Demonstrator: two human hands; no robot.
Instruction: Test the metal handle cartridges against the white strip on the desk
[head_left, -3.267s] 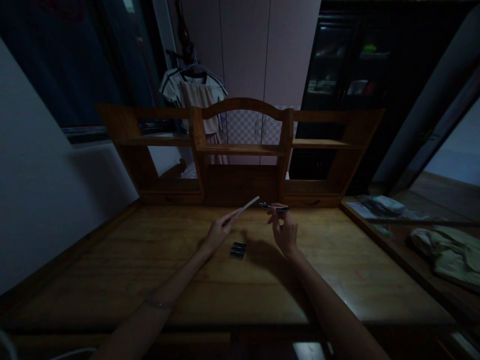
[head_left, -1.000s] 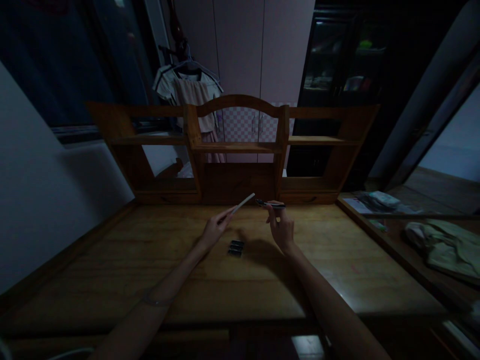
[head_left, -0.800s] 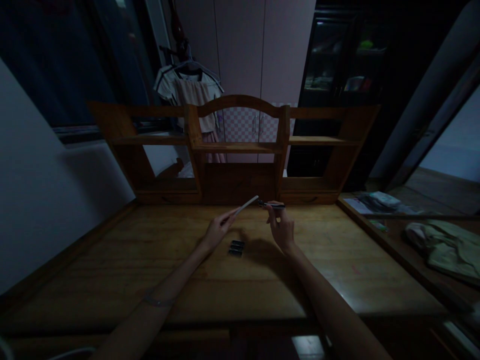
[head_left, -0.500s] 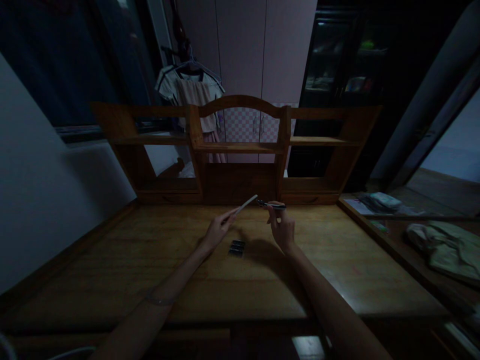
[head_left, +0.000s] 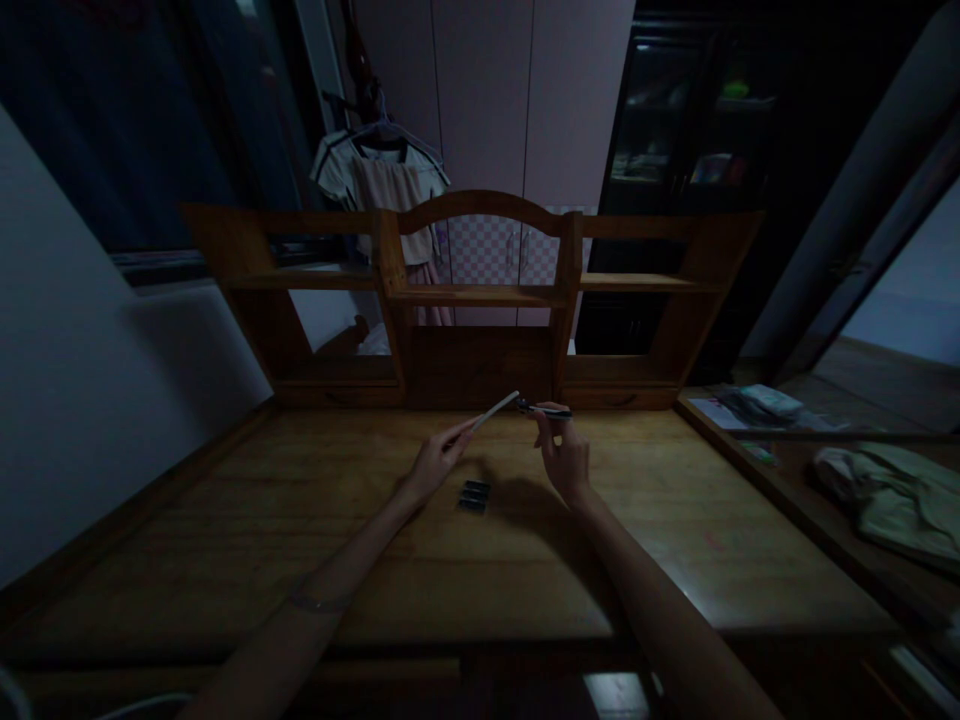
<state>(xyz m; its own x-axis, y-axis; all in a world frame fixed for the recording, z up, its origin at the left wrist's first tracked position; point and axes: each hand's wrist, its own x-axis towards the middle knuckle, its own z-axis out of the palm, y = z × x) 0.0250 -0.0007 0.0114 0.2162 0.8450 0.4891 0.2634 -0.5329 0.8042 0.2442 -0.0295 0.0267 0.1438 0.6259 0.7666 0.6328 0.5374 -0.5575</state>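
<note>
1. Dim light filled the room, and a big wooden desk [head_left: 300, 560] took up most of the space in front of the person.
2. At the back of the desk stood a wooden shelf unit [head_left: 480, 297] with a curved top in the middle.
3. Behind it were a tall pink wardrobe [head_left: 480, 90] and, to the right, a dark cabinet [head_left: 649, 120] with glass doors.
4. To the left hung a white shirt [head_left: 337, 165] with dark trim, and a blue curtain [head_left: 127, 130] was near it.
5. Over the desk, the left hand [head_left: 435, 465] had its thumb and fingers pinched on a thin white stick [head_left: 495, 411]. The stick slanted up, and its far end pointed to the right.
6. The right hand [head_left: 566, 460] was pinched on a small black tool [head_left: 551, 411] with a shiny tip. The tool lay almost flat in the fingers, and its tip pointed left.
7. The tool's tip was right by the end of the stick. It was too small and dark to tell if they touched.
8. The two hands were apart, with a gap between them.
9. Three small dark pieces [head_left: 474, 495] lay side by side on the desk, below the stick and between the two arms.
10. Past the desk's right edge lay a crumpled pale cloth [head_left: 900, 500].
</note>
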